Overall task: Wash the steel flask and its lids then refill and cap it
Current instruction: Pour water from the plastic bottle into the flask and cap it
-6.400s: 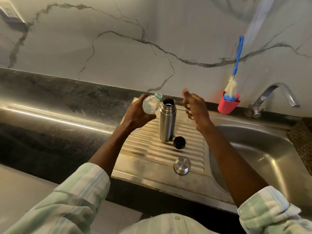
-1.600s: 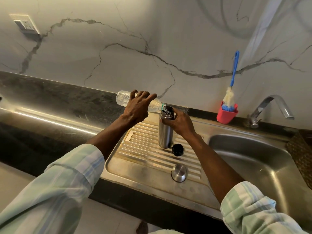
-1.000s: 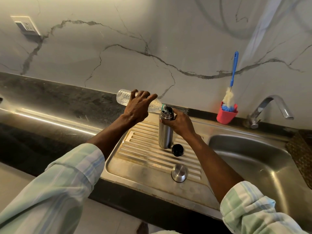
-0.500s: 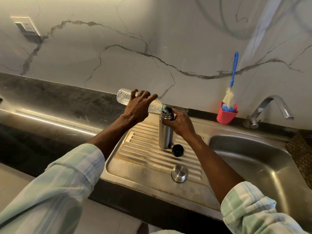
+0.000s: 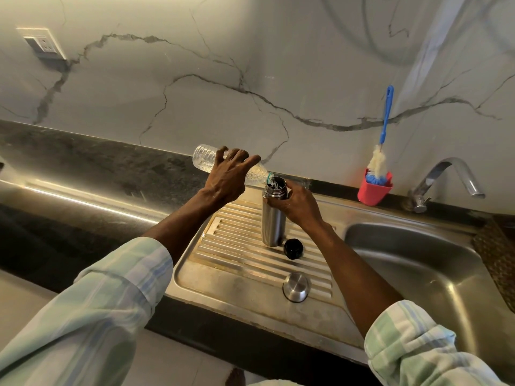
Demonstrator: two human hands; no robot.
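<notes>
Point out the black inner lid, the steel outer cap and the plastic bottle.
black inner lid (image 5: pixel 293 248), head view, its top face
steel outer cap (image 5: pixel 296 286), head view, centre of its domed top
plastic bottle (image 5: pixel 204 158), head view, ribbed base end

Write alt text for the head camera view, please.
A left hand tips a clear plastic bottle into an open steel flask that the right hand steadies on a sink drainboard. A black inner lid and steel cap lie nearby.

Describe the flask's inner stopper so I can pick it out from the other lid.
Start at the ribbed steel drainboard left of the sink basin. The steel flask stands upright there; the inner stopper lies right beside its base. It is black, unlike the shiny steel lid nearer the counter's front edge.
</notes>
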